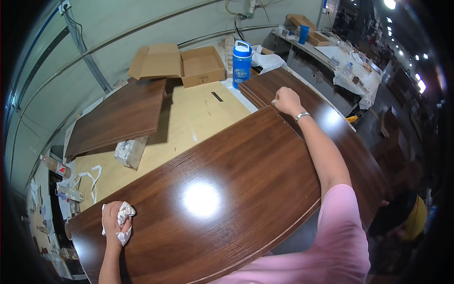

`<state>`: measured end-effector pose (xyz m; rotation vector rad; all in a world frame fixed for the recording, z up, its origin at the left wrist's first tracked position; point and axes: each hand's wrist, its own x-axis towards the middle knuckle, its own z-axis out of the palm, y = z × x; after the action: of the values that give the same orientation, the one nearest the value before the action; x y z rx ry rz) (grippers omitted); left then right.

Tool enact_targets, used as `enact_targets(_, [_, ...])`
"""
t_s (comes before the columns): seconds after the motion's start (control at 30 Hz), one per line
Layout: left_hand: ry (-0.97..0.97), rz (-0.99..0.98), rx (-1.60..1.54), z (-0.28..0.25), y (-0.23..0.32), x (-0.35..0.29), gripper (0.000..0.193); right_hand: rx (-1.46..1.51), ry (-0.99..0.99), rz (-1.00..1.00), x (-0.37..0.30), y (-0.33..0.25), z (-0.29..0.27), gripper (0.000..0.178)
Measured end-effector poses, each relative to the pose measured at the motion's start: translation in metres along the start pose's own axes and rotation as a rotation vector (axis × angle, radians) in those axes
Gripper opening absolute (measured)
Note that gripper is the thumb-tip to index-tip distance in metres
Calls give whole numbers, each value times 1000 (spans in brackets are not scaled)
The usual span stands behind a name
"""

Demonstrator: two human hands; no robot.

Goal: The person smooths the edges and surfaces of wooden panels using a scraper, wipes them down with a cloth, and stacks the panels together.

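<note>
A large dark brown wood-grain panel (250, 161) with a curved near edge lies in front of me, its surface reflecting a bright light. At its left end, my left hand (111, 220) is closed around a crumpled white rag (126, 213) with dark stains, pressed to the panel. My right arm reaches across to the panel's far right corner. There my right hand (287, 100) is curled shut; a small pale bit shows at its fingertips, too small to name. Under and beside that hand is another brown panel (336, 120).
A third brown panel (118, 111) rests raised on a wrapped block (131, 152). Behind stand an open cardboard box (203, 66) and a blue bottle (241, 66). Plastic bottles (56, 166) lie at the left edge. A cluttered side table (326, 49) is at the back right.
</note>
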<state>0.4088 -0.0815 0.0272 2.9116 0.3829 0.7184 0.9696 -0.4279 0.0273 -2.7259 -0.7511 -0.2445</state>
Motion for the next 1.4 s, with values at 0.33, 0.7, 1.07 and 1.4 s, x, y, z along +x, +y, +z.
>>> enact_targets(0.33, [-3, -23, 4, 0, 1, -1, 44, 217, -77, -41, 1, 4, 1, 17])
enact_targets(0.7, [-20, -32, 4, -1, 1, -2, 44, 444, -94, -85, 4, 27, 20, 15])
enact_targets(1.07, [-28, -49, -4, 1, 2, 0, 43, 409, -31, -84, -1, 35, 19, 12])
enact_targets(1.4, [-22, -51, -14, -1, 3, -1, 41, 311, -30, -57, -4, 17, 15, 12])
